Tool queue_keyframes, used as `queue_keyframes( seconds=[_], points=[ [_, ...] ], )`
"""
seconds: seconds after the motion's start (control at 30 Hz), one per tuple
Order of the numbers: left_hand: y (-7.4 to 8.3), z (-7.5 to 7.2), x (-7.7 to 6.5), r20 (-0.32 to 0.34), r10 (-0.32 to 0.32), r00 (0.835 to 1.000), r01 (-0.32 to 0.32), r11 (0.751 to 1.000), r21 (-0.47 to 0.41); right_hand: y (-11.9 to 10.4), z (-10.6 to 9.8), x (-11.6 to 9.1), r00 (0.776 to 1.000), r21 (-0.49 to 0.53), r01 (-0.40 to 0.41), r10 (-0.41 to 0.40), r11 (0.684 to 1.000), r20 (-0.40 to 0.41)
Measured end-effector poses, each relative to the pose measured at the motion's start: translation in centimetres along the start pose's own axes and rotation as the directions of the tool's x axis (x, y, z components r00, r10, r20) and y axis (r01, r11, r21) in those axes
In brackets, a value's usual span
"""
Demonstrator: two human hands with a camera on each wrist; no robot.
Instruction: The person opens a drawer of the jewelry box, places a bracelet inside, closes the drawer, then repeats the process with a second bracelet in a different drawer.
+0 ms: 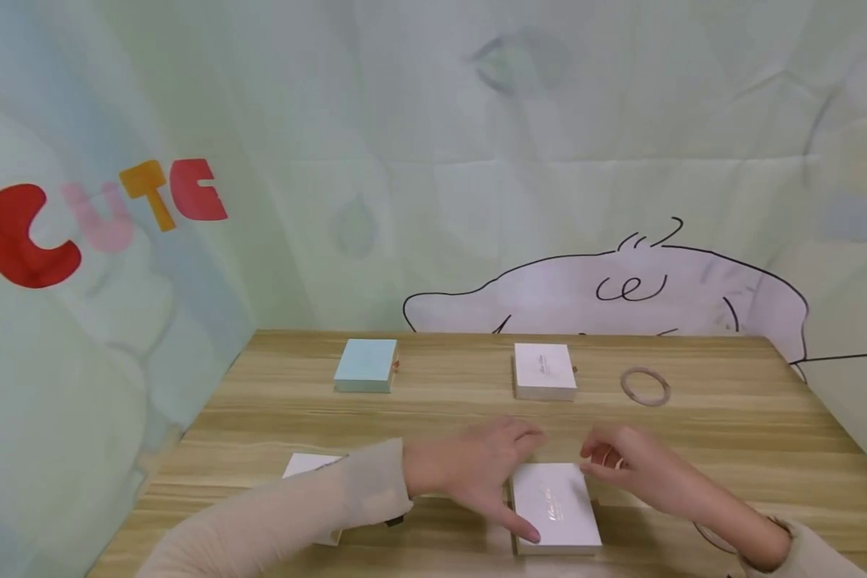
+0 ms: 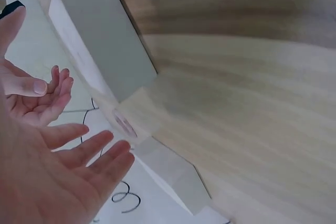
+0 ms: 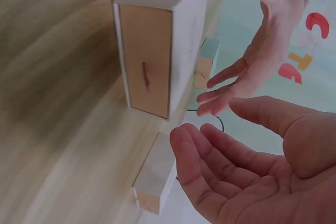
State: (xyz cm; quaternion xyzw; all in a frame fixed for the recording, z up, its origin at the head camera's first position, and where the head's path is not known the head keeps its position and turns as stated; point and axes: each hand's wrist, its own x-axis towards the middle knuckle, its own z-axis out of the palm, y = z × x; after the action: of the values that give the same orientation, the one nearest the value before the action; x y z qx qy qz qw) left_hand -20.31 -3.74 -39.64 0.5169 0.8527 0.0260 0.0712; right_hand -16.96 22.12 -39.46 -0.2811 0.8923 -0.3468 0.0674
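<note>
A white box [image 1: 558,507] with shiny lettering on its lid lies flat near the front of the table. My left hand [image 1: 477,474] is over its left edge, fingers spread and fairly straight; whether the thumb touches the lid I cannot tell. Just off the box's far right corner, my right hand [image 1: 643,470] hovers with loosely bent fingers and nothing in them. In the right wrist view, the box's tan drawer end [image 3: 144,59] has a small pull tab, and the right hand [image 3: 247,171] is apart from it. Both palms look empty in the left wrist view, where the left hand [image 2: 73,171] is nearer.
Farther back are a light blue box [image 1: 366,363], another white box [image 1: 544,369] and a greyish ring [image 1: 645,387]. Under my left forearm, a further white box [image 1: 309,464] is partly hidden. A thin ring-like edge [image 1: 714,538] shows beneath my right wrist. Printed cloth [image 1: 405,160] hangs behind the table.
</note>
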Motion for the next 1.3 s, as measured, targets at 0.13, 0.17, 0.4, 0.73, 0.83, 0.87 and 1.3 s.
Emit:
queue_keyframes(
  seconds=[0.13,0.17,0.4,0.73,0.83,0.87,1.3],
  points=[
    [0.5,0.5,0.4,-0.033,0.004,0.999,-0.003,0.999,0.042,0.9,0.4,-0.7,1.0,0.023,-0.002,0.002,1.0,-0.004],
    [0.6,0.6,0.4,-0.036,0.005,0.999,-0.003,0.998,0.059,1.1,0.6,-0.8,1.0,0.033,-0.005,0.005,0.999,0.0],
    [1.1,1.3,0.9,-0.03,0.004,1.0,0.0,0.992,0.128,2.1,1.6,-1.8,1.0,0.109,-0.016,0.014,0.994,0.021],
    [1.7,2.3,1.7,-0.046,0.023,0.999,-0.016,0.989,0.15,2.6,2.6,-2.3,0.996,0.212,-0.08,0.07,0.974,0.052],
    [1.9,2.6,2.0,-0.039,0.031,0.999,-0.025,0.988,0.154,2.6,2.8,-2.4,0.994,0.25,-0.1,0.085,0.963,0.069],
    [1.9,2.7,2.1,-0.039,0.034,0.999,-0.028,0.988,0.153,2.6,2.9,-2.5,0.993,0.257,-0.108,0.092,0.96,0.074],
    [2.8,3.5,2.9,-0.019,0.043,0.999,-0.04,0.988,0.149,3.2,3.5,-3.0,0.989,0.321,-0.134,0.106,0.938,0.104]
  ],
)
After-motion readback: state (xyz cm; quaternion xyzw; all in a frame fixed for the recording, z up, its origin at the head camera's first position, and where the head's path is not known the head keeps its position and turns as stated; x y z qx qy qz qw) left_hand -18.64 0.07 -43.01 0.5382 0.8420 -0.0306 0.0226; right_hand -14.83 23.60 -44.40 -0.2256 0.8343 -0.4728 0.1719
